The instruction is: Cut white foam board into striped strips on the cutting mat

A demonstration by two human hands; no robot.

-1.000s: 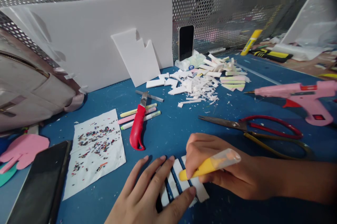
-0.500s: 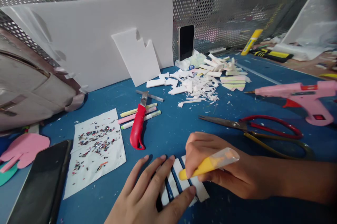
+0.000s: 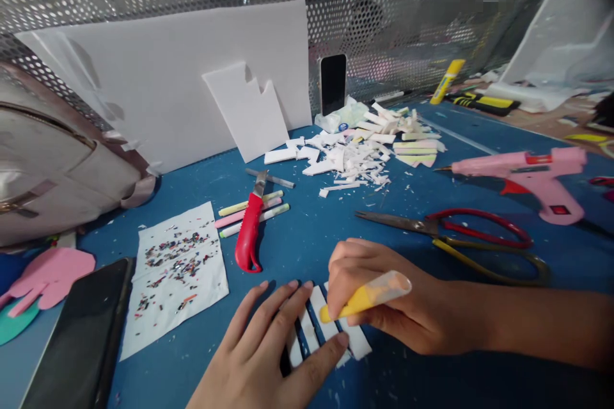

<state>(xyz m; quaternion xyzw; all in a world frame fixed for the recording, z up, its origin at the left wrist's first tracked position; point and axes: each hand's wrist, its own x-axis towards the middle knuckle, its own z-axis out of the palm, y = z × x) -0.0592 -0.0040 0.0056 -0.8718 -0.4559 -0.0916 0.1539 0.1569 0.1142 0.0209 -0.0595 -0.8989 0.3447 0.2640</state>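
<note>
Several white strips (image 3: 327,324), which look like foam board, lie side by side with narrow gaps on the blue tabletop. My left hand (image 3: 268,348) rests over them with fingers spread, its thumb and fingertips pressing on the strips. My right hand (image 3: 384,294) is closed around a yellow pen-like tool with a clear end (image 3: 362,300), held slanting over the strips. I cannot make out its working tip. Behind the hands lie a red-handled knife (image 3: 250,230) across several pastel markers (image 3: 230,223) and scissors (image 3: 426,224) with red and yellow handles.
A pink glue gun (image 3: 522,172) lies at the right. White foam scraps (image 3: 350,153) are piled at the back, near a standing phone (image 3: 332,82) and white boards (image 3: 192,76). At left are a paper with coloured bits (image 3: 177,319), a dark phone (image 3: 79,332) and a bag (image 3: 62,159).
The view has shifted a little, so most things sit slightly further left. Both hands keep their hold, with the yellow tool still over the strips.
</note>
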